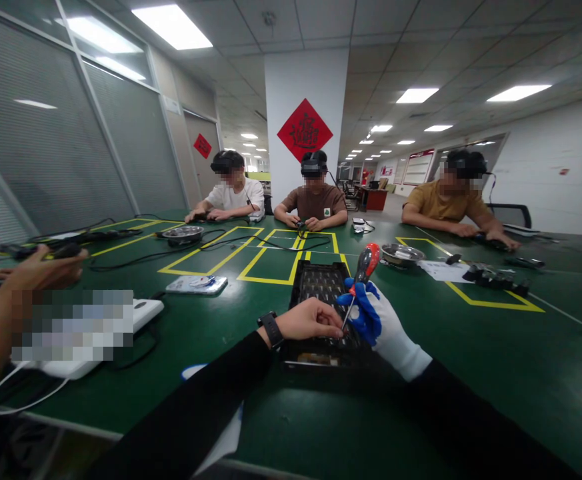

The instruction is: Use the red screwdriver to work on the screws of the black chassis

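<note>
A screwdriver (367,262) with a red and black handle leans upright in my right hand (378,320), which wears a white and blue glove. The shaft points down into a black plastic housing (295,273) that has rows of small shiny shapes inside. My left hand (313,320), bare with a black watch (271,331) at the wrist, rests over the housing. Its fingers are curled together beside the screwdriver's tip; what they pinch, if anything, is hidden. The exact spot where the tip meets the housing is also hidden by the fingers.
A phone (197,285) lies left of the housing, and a white power bank-like box (145,312) with cables sits farther left. Metal bowls (403,255) and black parts (495,277) stand on the green table (471,373). Several other people work around it; one's hand (45,270) reaches in at left.
</note>
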### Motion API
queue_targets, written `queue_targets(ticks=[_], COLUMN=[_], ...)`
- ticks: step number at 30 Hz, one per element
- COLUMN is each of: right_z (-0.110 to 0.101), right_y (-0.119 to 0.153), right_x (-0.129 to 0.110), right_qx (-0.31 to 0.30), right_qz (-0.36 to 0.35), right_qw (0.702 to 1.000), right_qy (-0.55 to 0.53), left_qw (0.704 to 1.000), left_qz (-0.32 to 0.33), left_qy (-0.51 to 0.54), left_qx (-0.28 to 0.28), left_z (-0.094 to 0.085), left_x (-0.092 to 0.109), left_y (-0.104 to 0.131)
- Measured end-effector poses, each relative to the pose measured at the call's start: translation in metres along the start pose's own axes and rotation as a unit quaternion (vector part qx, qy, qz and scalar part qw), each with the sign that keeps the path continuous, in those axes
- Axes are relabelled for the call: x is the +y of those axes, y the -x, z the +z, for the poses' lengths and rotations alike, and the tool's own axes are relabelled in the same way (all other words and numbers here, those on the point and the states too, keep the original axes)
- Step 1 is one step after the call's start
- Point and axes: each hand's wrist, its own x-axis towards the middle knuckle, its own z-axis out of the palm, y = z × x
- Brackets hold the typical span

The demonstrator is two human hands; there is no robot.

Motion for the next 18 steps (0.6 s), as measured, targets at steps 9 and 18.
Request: queue_targets(ticks=[9, 18], right_z=[-0.0037, 0.0030], right_y=[-0.0010, 0.0067], right_x=[-0.0019, -0.0077], right_qx=[-0.019, -0.003], right_qz=[0.008, -0.015], right_qw=[0.999, 0.999], right_qy=[-0.031, 0.034], left_qw=[1.000, 1.000], left_qz=[-0.010, 0.000], left_qy=[0.000, 0.006], left_qx=[0.010, -0.002], left_z=[0.0008, 0.0004], left_x=[-0.0008, 0.0015], left_y=[0.0003, 0.0005])
